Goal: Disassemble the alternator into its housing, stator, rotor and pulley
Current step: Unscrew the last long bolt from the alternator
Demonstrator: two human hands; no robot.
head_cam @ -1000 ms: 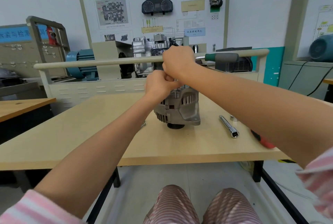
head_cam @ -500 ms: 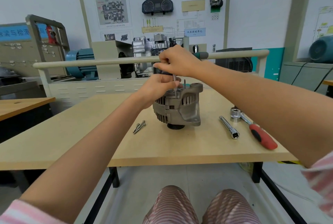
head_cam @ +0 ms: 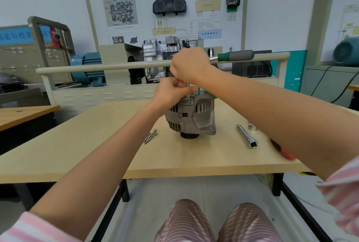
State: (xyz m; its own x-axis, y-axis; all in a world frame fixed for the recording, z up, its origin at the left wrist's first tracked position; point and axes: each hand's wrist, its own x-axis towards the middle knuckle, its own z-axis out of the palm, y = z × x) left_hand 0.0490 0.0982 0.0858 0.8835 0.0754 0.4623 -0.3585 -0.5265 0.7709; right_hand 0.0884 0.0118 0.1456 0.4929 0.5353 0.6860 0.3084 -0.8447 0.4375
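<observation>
One alternator (head_cam: 191, 116) on the surface (head_cam: 97, 150), two loose bolts (head_cam: 150, 136). Right hand (head_cam: 189, 65) grips the ratchet (head_cam: 235, 56), left hand (head_cam: 172, 91) pinches its shaft; red tool (head_cam: 284, 152) half hidden.

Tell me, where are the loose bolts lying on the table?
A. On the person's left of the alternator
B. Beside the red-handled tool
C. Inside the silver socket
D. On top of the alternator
A: the loose bolts lie together on the table, on the person's left of the alternator, away from the tools on the other side.
</observation>
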